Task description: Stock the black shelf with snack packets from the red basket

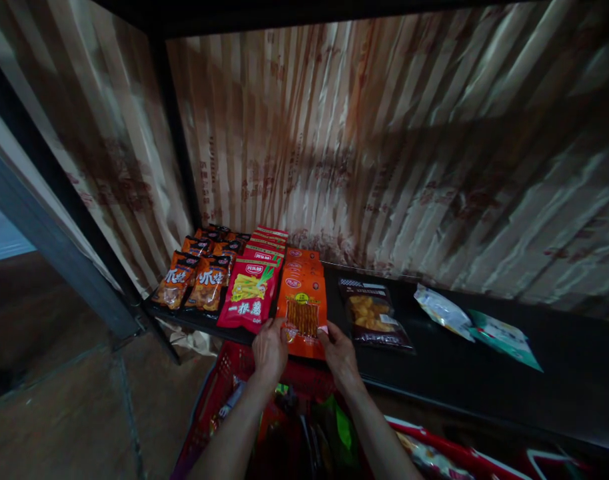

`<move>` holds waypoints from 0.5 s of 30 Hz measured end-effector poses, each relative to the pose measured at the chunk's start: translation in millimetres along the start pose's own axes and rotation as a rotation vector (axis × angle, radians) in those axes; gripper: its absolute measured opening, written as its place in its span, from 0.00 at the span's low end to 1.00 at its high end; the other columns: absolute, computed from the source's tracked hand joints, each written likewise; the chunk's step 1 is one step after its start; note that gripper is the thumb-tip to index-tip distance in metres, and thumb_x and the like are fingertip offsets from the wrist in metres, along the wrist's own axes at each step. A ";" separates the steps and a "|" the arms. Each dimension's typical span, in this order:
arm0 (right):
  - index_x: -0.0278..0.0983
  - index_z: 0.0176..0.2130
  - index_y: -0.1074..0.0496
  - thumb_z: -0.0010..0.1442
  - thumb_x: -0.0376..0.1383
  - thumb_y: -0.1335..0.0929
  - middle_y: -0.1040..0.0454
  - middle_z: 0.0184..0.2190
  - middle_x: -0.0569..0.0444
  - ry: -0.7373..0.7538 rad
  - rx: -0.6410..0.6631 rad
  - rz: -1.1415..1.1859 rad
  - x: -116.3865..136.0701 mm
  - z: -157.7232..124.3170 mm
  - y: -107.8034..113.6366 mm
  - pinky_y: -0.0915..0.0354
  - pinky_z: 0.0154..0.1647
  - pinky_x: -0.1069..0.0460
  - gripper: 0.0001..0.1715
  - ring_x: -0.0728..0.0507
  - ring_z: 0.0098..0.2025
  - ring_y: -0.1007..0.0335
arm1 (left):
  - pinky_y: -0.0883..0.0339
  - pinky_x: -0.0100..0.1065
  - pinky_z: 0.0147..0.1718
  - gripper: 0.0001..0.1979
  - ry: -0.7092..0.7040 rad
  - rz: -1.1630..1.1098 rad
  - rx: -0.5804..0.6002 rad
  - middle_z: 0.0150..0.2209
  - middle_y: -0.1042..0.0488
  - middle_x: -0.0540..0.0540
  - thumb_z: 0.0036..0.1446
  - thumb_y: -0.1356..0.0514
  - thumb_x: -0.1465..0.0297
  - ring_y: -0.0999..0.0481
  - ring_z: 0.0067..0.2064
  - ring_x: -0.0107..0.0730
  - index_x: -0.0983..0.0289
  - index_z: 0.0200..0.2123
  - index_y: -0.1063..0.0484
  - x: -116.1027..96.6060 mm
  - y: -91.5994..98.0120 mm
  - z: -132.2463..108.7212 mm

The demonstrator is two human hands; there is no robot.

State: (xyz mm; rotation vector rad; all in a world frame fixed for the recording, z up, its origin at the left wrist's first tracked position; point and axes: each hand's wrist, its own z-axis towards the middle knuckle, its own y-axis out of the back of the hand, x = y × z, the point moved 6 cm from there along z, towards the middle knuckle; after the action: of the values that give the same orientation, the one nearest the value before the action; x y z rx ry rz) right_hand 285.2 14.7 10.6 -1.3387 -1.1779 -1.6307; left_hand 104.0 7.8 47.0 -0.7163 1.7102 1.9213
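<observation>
An orange snack packet [302, 316] with a window showing brown sticks lies on the front of a row of like packets on the black shelf [459, 373]. My left hand [270, 348] grips its left edge, and my right hand [338, 352] pinches its right edge. Just left of it is a row of red snack packets [249, 293] with yellow pictures. Farther left stand several orange-and-black snack bags [207, 283]. To the right of my right hand lies a dark brown packet [374, 313] with a clear window.
Below the shelf edge stands a red basket [234, 360] holding assorted packets. A white-and-blue packet [443, 311] and a green-and-white packet [507, 339] lie farther right. Black posts [174, 127] and a crinkled printed sheet [384, 147] bound the shelf. A second red container [434, 437] sits lower right.
</observation>
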 end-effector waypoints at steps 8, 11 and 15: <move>0.34 0.42 0.27 0.52 0.47 0.37 0.22 0.37 0.46 0.085 -0.016 -0.182 2.0 3.8 -1.1 0.35 0.43 0.46 0.25 0.38 0.39 0.27 | 0.35 0.33 0.45 0.17 -0.040 0.040 -0.014 0.43 0.25 0.58 0.59 0.52 0.76 0.27 0.45 0.36 0.62 0.47 0.28 0.9 -7.1 6.0; 0.33 0.49 0.30 0.51 0.47 0.37 0.23 0.40 0.45 0.093 -0.054 -0.226 5.0 1.1 -0.3 0.35 0.44 0.45 0.30 0.37 0.41 0.27 | 0.35 0.33 0.45 0.17 -0.044 0.057 -0.019 0.43 0.25 0.58 0.59 0.51 0.76 0.27 0.45 0.36 0.62 0.47 0.28 3.6 -9.5 8.7; 0.32 0.57 0.38 0.51 0.48 0.36 0.23 0.35 0.48 0.066 -0.068 -0.229 6.1 -1.5 0.0 0.33 0.39 0.47 0.38 0.39 0.36 0.26 | 0.34 0.36 0.47 0.17 -0.098 0.086 -0.078 0.43 0.26 0.59 0.57 0.50 0.77 0.28 0.46 0.37 0.62 0.46 0.27 2.1 -10.0 8.9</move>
State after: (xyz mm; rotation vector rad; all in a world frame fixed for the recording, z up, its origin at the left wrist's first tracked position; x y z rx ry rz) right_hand 283.4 13.5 16.5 -1.2171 -1.2840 -1.8774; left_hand 108.3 17.8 38.9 -0.5744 1.6383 2.0566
